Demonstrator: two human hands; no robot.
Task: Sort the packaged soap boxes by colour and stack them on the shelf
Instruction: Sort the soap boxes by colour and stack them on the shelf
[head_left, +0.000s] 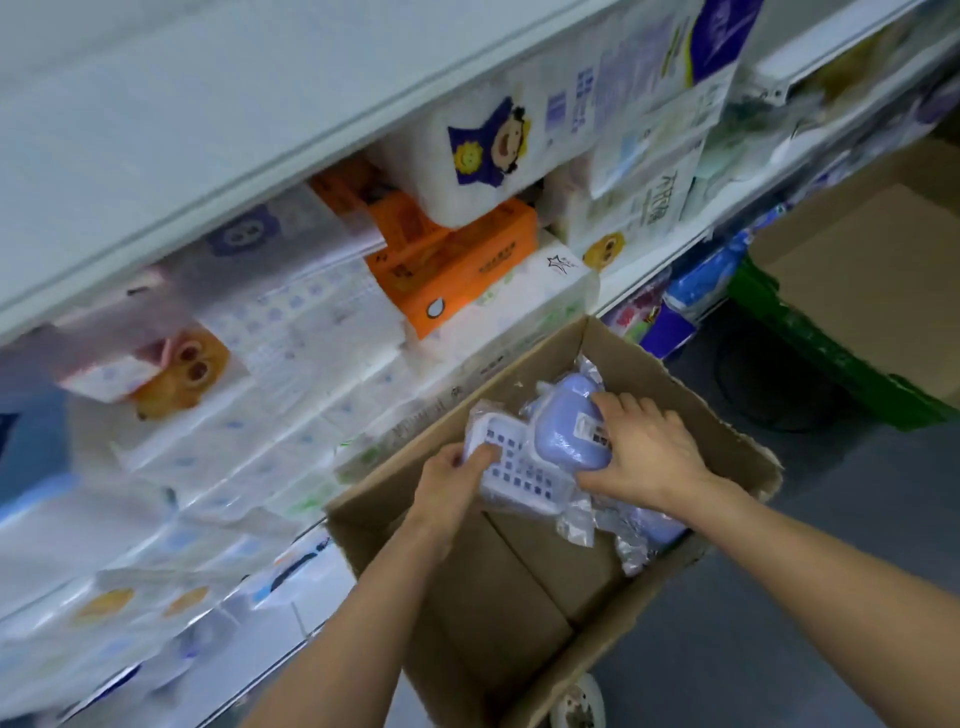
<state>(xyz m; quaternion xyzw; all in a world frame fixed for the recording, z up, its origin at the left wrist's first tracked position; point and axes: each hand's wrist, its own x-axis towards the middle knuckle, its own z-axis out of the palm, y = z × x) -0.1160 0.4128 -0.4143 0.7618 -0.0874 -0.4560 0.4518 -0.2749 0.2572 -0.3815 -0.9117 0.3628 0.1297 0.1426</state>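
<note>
So we've got both hands down in the open brown cardboard carton (649, 364): left hand (452, 483) pinching the white slotted soap box in clear wrap (519, 470), right hand (644, 447) gripping the lilac plastic-wrapped soap box (561, 431) beside it. They look light, stiff, crinkly and slippery, so we'd grab the hard edges, not the film.

The cardboard box (545, 571) is lying open-topped, its bare floor at 6 o'clock; wrapped soap boxes (561, 452) are crowding 12 o'clock.
</note>
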